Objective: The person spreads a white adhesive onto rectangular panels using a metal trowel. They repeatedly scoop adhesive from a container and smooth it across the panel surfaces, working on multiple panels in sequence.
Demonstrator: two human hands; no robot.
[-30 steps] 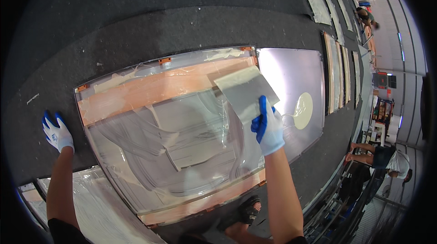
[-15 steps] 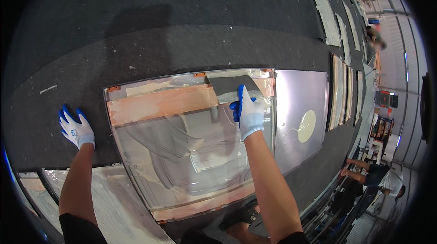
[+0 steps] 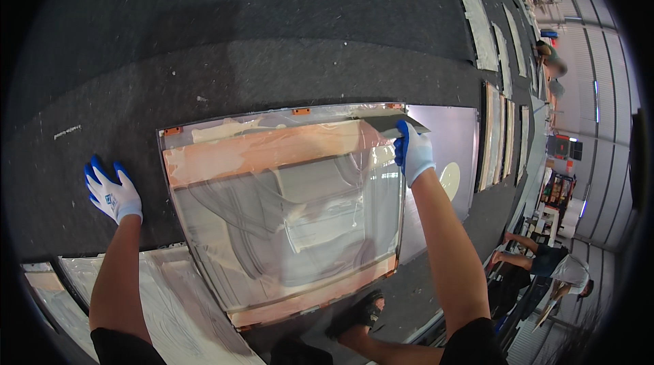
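Observation:
My right hand (image 3: pixel 415 153), in a white and blue glove, grips a wide, flat dark-grey spreader (image 3: pixel 392 124) at the far right corner of a rectangular panel (image 3: pixel 266 191). The spreader's blade is tilted and reaches past the panel's right edge. Smeared cream paste covers much of the glossy panel, and an orange-pink strip (image 3: pixel 272 149) runs along its far side. Small orange corner pieces sit on its rim. My left hand (image 3: pixel 114 191), gloved alike, rests on the dark surface left of the panel, fingers spread and holding nothing.
Right of the panel lies a shiny silvery sheet (image 3: pixel 443 140) with a puddle of cream paste (image 3: pixel 449 181). Another paste-coated panel (image 3: pixel 170 297) is at the lower left. Several pale panels (image 3: pixel 475 21) lie farther right. A person (image 3: pixel 555 266) bends over at the right edge.
My right hand has moved right along the panel's far side with the spreader, to the corner. The spreader now shows more edge-on. My left hand has stayed in place.

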